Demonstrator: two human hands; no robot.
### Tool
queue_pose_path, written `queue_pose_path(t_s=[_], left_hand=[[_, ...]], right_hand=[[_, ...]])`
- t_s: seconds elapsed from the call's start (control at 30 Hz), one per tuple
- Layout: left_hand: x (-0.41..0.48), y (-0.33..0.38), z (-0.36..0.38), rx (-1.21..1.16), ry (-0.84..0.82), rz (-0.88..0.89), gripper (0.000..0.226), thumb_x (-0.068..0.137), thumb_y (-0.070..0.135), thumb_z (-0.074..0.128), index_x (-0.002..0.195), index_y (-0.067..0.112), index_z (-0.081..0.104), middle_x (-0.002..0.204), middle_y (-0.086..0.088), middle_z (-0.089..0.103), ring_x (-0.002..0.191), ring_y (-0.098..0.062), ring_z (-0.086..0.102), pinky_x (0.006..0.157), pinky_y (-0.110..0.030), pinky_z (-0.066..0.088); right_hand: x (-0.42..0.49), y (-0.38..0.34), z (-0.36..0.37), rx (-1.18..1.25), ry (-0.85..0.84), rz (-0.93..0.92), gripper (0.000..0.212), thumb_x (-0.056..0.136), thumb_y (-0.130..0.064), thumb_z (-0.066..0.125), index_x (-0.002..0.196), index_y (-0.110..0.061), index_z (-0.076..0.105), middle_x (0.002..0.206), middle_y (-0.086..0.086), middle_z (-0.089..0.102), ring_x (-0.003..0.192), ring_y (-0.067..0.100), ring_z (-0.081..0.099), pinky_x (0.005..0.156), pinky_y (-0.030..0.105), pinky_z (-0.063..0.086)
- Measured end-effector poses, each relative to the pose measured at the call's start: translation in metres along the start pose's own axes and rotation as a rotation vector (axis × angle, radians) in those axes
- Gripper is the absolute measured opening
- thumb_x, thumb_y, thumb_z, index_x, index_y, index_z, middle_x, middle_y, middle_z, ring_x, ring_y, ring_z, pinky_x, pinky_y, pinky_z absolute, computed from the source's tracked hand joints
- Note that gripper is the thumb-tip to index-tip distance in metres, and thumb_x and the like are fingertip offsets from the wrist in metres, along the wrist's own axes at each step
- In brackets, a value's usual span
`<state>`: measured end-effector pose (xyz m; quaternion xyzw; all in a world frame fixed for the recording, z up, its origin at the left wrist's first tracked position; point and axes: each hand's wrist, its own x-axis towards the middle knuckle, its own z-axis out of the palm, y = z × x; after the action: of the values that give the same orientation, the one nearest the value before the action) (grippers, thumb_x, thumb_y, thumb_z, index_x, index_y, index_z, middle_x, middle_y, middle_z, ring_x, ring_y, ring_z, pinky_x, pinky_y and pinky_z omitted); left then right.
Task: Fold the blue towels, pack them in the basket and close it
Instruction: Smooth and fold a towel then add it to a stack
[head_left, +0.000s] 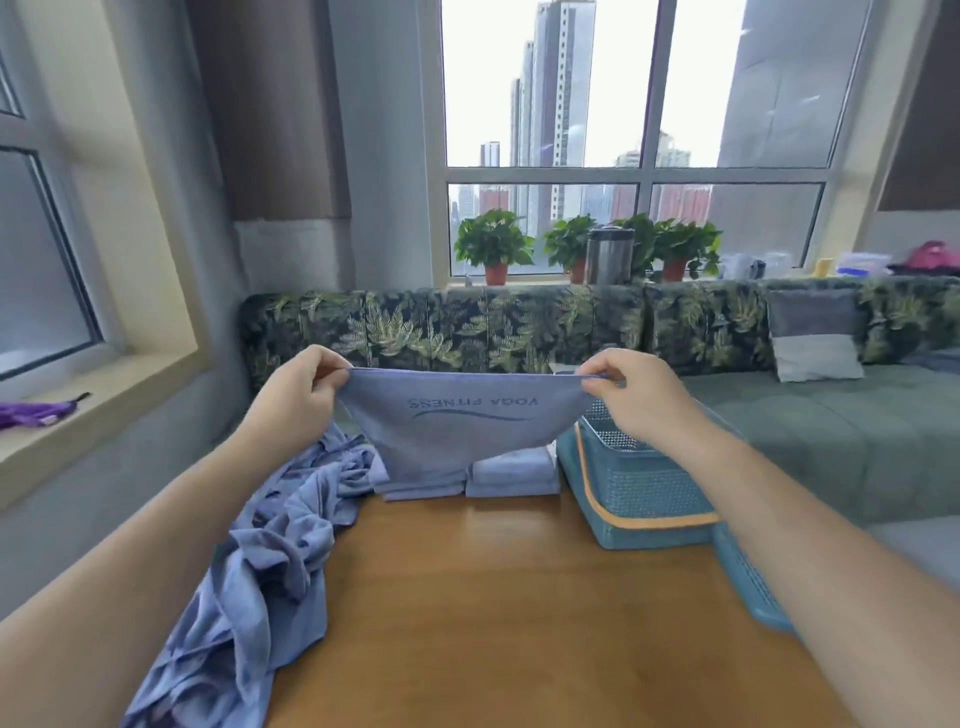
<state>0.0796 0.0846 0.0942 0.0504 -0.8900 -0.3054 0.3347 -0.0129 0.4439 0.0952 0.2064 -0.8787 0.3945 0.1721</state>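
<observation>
I hold a blue towel (457, 421) stretched in the air above the far end of the wooden table (519, 597); it carries upside-down lettering. My left hand (298, 389) pinches its left top corner and my right hand (631, 392) pinches the right one. Beneath it lie two folded blue towels (511, 475) side by side at the table's far edge. A heap of unfolded blue towels (260, 551) runs down the table's left side. The teal basket (639, 488) with an orange rim stands open at the right, and its lid (748, 582) lies beside it, partly hidden by my right forearm.
A leaf-patterned sofa (467, 327) stands right behind the table, with a grey cushion (813, 338) at the right. Potted plants (493, 244) and a steel flask (609, 254) line the windowsill. A purple object (31, 413) rests on the left sill.
</observation>
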Motion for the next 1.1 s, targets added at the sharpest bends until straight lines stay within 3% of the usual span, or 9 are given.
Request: queue_pose_path(t_s=[0.1,0.3,0.37,0.47,0.57,0.7,0.83,1.0,1.1], left_hand=[[-0.049,-0.027,0.021,-0.03,-0.079,-0.075,0.011,0.099,0.011,0.057,0.094,0.02,0.06,0.085,0.013,0.063,0.082,-0.011,0.059,0.068,-0.016,0.039],[-0.17,-0.068,0.055,-0.053,-0.278,-0.228,0.024,0.098,0.011,0.059,0.086,0.032,0.058,0.086,0.006,0.067,0.087,-0.019,0.064,0.077,-0.035,0.05],[-0.199,-0.069,0.056,-0.052,-0.316,-0.263,0.018,0.098,0.016,0.06,0.088,0.031,0.061,0.086,0.004,0.068,0.084,-0.018,0.064,0.075,-0.033,0.051],[-0.221,-0.064,0.05,-0.059,-0.34,-0.279,0.009,0.097,0.022,0.062,0.092,0.028,0.065,0.088,0.002,0.069,0.083,-0.017,0.064,0.076,-0.033,0.052],[-0.218,-0.06,0.052,-0.087,-0.318,-0.295,0.007,0.097,0.023,0.062,0.094,0.025,0.067,0.086,-0.002,0.07,0.082,-0.019,0.064,0.074,-0.03,0.051],[-0.187,-0.067,0.076,-0.059,-0.28,-0.294,0.007,0.098,0.023,0.06,0.096,0.023,0.067,0.09,0.002,0.069,0.084,-0.01,0.062,0.071,-0.021,0.046],[-0.148,-0.087,0.112,-0.007,-0.26,-0.346,0.01,0.099,0.025,0.057,0.101,0.02,0.066,0.092,0.005,0.065,0.084,-0.006,0.058,0.064,-0.015,0.037],[-0.115,-0.122,0.155,-0.011,-0.237,-0.437,0.012,0.099,0.023,0.056,0.101,0.015,0.064,0.085,0.007,0.06,0.09,-0.019,0.06,0.074,-0.028,0.042],[-0.108,-0.133,0.172,0.039,-0.275,-0.466,0.01,0.098,0.023,0.057,0.1,0.015,0.062,0.082,0.005,0.059,0.088,-0.022,0.06,0.072,-0.031,0.041]], right_hand=[[-0.055,0.029,0.025,0.044,-0.091,0.064,0.022,0.094,-0.013,0.068,0.089,-0.034,0.069,0.092,0.002,0.074,0.09,0.023,0.069,0.087,0.043,0.054],[-0.171,0.088,0.065,0.069,-0.269,0.18,0.028,0.09,-0.012,0.073,0.085,-0.039,0.07,0.09,-0.002,0.077,0.087,0.023,0.073,0.088,0.051,0.055],[-0.196,0.09,0.061,0.099,-0.322,0.215,0.025,0.091,-0.01,0.072,0.089,-0.035,0.072,0.088,-0.006,0.077,0.082,0.01,0.072,0.084,0.04,0.058],[-0.216,0.09,0.05,0.127,-0.352,0.242,0.019,0.092,-0.008,0.071,0.096,-0.026,0.074,0.086,-0.009,0.076,0.071,-0.006,0.065,0.07,0.013,0.048],[-0.212,0.093,0.05,0.125,-0.325,0.252,0.014,0.092,-0.009,0.07,0.099,-0.021,0.075,0.084,-0.006,0.076,0.068,-0.004,0.065,0.066,0.009,0.045],[-0.174,0.108,0.074,0.033,-0.263,0.242,0.013,0.092,-0.016,0.069,0.093,-0.029,0.072,0.09,-0.005,0.075,0.087,0.019,0.071,0.083,0.033,0.053],[-0.127,0.118,0.109,-0.055,-0.202,0.221,0.013,0.095,-0.015,0.063,0.093,-0.028,0.067,0.089,-0.004,0.069,0.076,0.01,0.062,0.069,0.028,0.045],[-0.086,0.129,0.157,-0.175,-0.149,0.222,0.014,0.099,-0.012,0.051,0.103,-0.015,0.064,0.105,0.006,0.064,0.097,0.025,0.06,0.08,0.034,0.043],[-0.078,0.134,0.179,-0.309,-0.167,0.277,0.019,0.1,-0.009,0.046,0.112,-0.011,0.061,0.117,0.012,0.058,0.104,0.033,0.059,0.078,0.035,0.039]])
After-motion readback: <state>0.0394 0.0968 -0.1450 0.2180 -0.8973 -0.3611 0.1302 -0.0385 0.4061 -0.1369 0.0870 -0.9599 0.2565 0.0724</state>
